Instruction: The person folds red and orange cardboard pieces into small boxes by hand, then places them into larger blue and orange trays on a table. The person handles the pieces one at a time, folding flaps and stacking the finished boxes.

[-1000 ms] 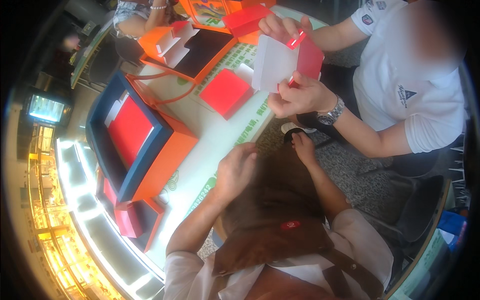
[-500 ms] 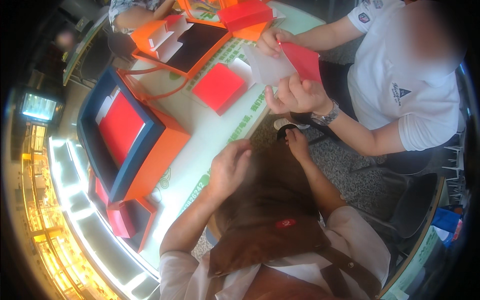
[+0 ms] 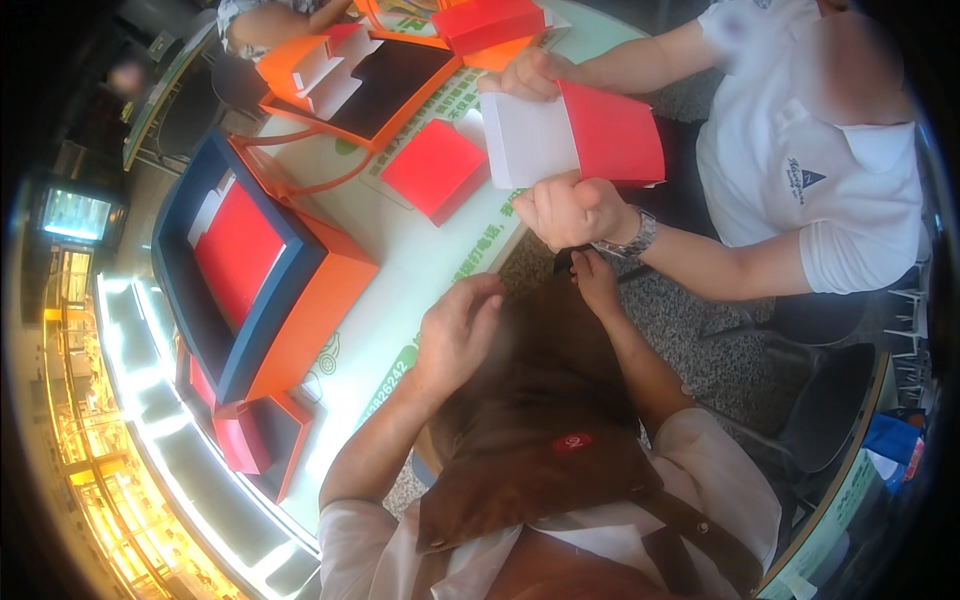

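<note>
The red-white carton [image 3: 592, 132] held by the co-worker [image 3: 780, 160] has turned to show more red, beyond my half-curled, empty left hand [image 3: 457, 330], which I would keep clear, and right hand [image 3: 597, 283], whose hold I cannot tell.

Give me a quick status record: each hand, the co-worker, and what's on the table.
Left hand: loosely curled by the edge of the table, nothing visible in it
Right hand: fingertips at a black thing; grip unclear
Co-worker's hands: both on a red-and-white box, its white part toward the table
On table: red box; orange tray with black inside; blue-rimmed orange box with a red piece inside
</note>
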The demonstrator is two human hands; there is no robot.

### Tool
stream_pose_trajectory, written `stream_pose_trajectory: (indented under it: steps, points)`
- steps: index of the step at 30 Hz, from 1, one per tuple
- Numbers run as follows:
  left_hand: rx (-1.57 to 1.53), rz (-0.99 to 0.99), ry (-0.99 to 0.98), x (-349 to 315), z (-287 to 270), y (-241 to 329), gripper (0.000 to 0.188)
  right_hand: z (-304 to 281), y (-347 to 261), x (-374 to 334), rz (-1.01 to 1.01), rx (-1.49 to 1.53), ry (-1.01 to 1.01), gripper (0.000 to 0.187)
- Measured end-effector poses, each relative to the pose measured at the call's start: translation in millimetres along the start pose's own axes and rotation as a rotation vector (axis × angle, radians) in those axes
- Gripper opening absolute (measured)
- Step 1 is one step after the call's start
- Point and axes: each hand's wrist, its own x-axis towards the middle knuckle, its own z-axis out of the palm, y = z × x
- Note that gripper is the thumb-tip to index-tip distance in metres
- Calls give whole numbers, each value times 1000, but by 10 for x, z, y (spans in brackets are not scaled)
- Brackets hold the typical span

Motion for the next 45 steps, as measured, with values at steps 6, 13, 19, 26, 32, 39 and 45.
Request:
stream_pose_trajectory:
  steps: [6, 13, 19, 26, 32, 39, 45]
  points:
    - [-22, -22, -6, -1, 5, -11, 23, 12, 49, 22, 6, 12, 3, 33]
    - [-14, -31, -3, -3, 2, -4, 21, 17, 31, 14, -2, -36, 13, 34]
    - [-3, -37, -6, 1, 4, -7, 21, 31, 66, 18, 8, 17, 15, 32]
    - [-32, -50, -14, 1, 4, 12, 22, 14, 91, 13, 5, -32, 23, 32]
    - [-21, -39, -8, 7, -3, 24, 22, 11, 11, -1, 14, -24, 25, 33]
    - [-16, -29, -3, -2, 3, -8, 22, 21, 22, 1, 10, -41, 24, 31]
    - [-10, -31, -7, -3, 1, 4, 22, 149, 399, 102, -107, 24, 97, 26]
